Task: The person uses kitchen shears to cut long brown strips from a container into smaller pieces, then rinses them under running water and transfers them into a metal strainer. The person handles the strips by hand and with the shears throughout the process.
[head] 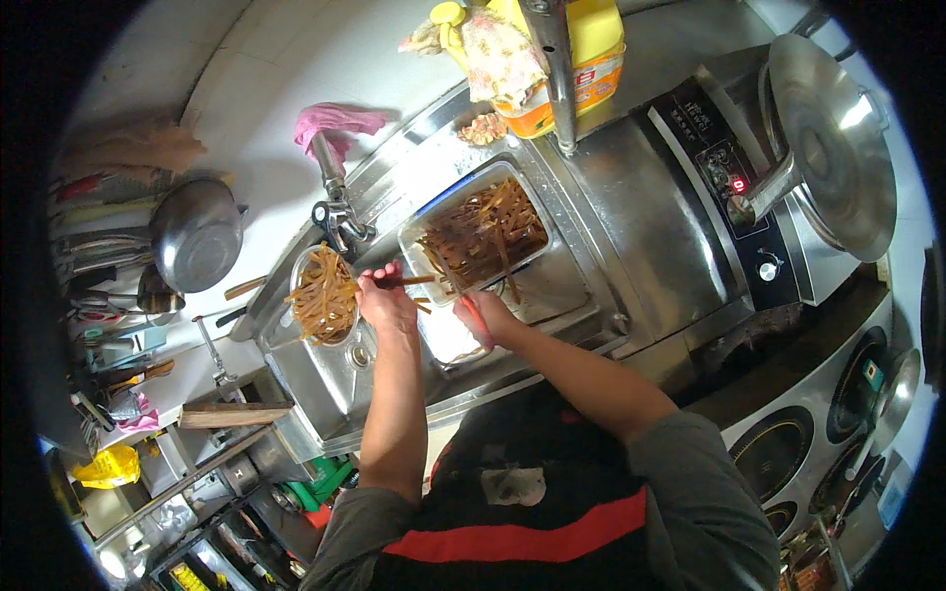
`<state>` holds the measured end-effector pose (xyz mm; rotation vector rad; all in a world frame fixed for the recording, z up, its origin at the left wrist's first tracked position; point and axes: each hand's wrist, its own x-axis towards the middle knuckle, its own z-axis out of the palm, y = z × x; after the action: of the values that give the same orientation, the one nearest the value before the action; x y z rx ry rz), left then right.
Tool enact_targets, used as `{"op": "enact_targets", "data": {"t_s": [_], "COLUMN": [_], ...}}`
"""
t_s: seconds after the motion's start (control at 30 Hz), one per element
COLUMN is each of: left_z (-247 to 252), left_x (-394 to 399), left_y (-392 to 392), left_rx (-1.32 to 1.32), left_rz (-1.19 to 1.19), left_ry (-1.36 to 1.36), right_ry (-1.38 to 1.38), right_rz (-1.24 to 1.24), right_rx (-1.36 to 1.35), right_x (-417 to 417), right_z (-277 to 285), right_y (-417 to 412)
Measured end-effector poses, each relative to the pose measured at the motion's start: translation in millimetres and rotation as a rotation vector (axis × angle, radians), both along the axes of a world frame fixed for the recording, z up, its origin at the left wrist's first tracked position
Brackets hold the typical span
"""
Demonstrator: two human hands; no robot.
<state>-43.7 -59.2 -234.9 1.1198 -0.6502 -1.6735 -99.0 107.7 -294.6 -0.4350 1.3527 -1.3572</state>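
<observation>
Over the double-basin steel sink [547,314], my left hand [388,301] grips a few long brown food strips [408,281], which stick out to the right. My right hand [491,316] is closed around the red-handled scissors [477,323]. Their blades point up and left, close by the strips' free ends. Beyond my hands a rectangular tub [548,235] holds a pile of wet, dark brown strips [488,221]. Left of my left hand, a round bowl [297,275] is heaped with paler, tan strips [325,295]. My fingers partly hide the strips and the scissors' handles.
A faucet [340,218] draped with a pink cloth [336,124] rises behind the bowl. A yellow jug [595,44] stands at the back. To the right, a wok [835,148] sits on an induction cooker [713,155]. Knives and utensils hang left beside a metal bowl [196,235].
</observation>
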Motion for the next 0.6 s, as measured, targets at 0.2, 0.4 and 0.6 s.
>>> {"op": "enact_targets", "data": {"t_s": [0.2,0.4,0.6], "left_z": [-26.5,-74.8,-99.5], "left_x": [-25.6,-56.5,-65.0], "left_y": [2.7,21.4,59.8], "left_rx": [-0.632,-1.023,-0.74], "left_rz": [-0.663,-0.971,-1.322], "left_ry": [-0.931,-1.377,-1.334], "right_ry": [-0.182,-0.254,-0.245], "right_rz": [-0.002,-0.129,-0.282], "right_rx": [0.201,0.215,0.245], "right_x": [0.5,-29.0,-20.4], "right_z": [-17.4,6.7,14.9], "right_y": [70.2,154.2,185.1]}}
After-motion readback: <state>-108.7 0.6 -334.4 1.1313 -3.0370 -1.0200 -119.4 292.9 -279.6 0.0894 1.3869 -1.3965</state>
